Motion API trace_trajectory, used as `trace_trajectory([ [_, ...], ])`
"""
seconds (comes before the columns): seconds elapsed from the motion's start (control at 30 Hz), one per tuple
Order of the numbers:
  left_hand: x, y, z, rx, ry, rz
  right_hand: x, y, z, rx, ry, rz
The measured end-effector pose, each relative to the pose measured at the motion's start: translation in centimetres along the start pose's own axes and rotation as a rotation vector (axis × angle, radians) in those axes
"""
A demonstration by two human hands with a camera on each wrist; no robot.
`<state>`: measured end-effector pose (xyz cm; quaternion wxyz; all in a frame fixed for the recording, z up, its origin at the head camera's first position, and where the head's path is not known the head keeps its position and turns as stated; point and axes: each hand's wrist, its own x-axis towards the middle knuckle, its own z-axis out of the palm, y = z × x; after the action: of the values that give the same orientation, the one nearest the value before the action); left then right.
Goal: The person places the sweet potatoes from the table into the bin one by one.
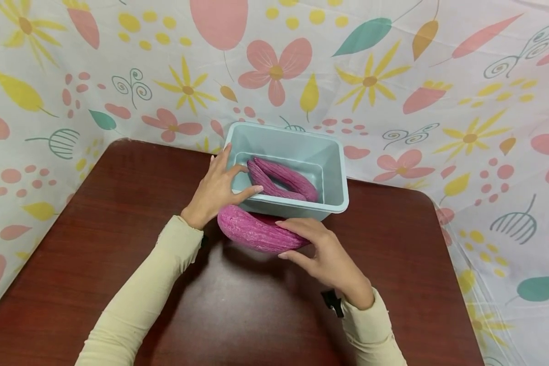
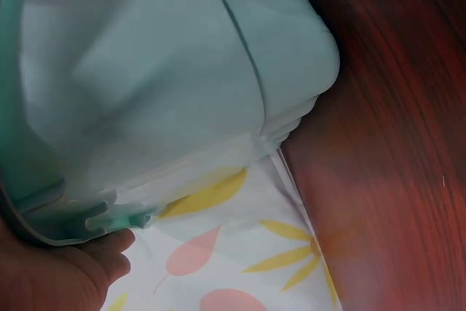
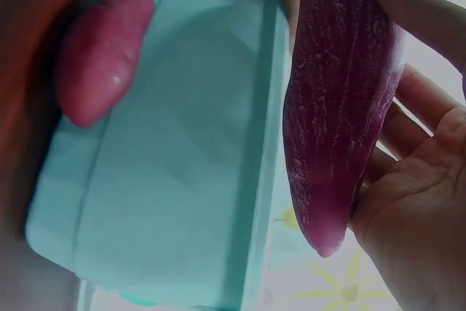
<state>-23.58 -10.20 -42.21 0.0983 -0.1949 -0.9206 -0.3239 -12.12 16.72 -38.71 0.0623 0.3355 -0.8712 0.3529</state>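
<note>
Held a plump, finely ridged magenta eggplant (image 1: 256, 231) between thumb and fingers of the right hand (image 1: 327, 251), raised over the glossy, wood-grained surface (image 1: 238, 320) at seven o'clock from the smooth, pale-blue, round-cornered tub (image 1: 297, 140). Gripped the tub at nine o'clock with the left hand (image 1: 212, 190), fingers splayed. Saw two slender, streaked purple eggplants (image 1: 295, 179) curving inside it, toward six o'clock, and, from the right wrist, a sleek, tapered pink-red piece (image 3: 105, 56) beside its outer wall.

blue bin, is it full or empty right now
Neither: the bin is partly filled. The head view shows two purple vegetables lying inside, with room left beside them.
</note>
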Motion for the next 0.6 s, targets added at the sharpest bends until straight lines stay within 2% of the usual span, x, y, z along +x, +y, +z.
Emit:
trace_trajectory([
  [0.2, -0.1, 0.0, 0.0, 0.005, 0.037, 0.039, 1.4, -0.3, -1.2, 0.007, 0.02, -0.008],
  [0.33, -0.1, -0.4, 0.0, -0.013, 0.024, 0.078, 2.4, -0.1, -2.0, 0.008, 0.039, 0.001],
  [0.43, -0.3, -0.7, 0.0, -0.032, 0.001, 0.069, 3.2, 0.3, -2.6, 0.015, 0.057, 0.011],
  [0.6, 0.0, -0.6, 0.1, 0.008, 0.001, 0.05, 4.5, 1.8, -3.1, 0.044, 0.087, 0.029],
])
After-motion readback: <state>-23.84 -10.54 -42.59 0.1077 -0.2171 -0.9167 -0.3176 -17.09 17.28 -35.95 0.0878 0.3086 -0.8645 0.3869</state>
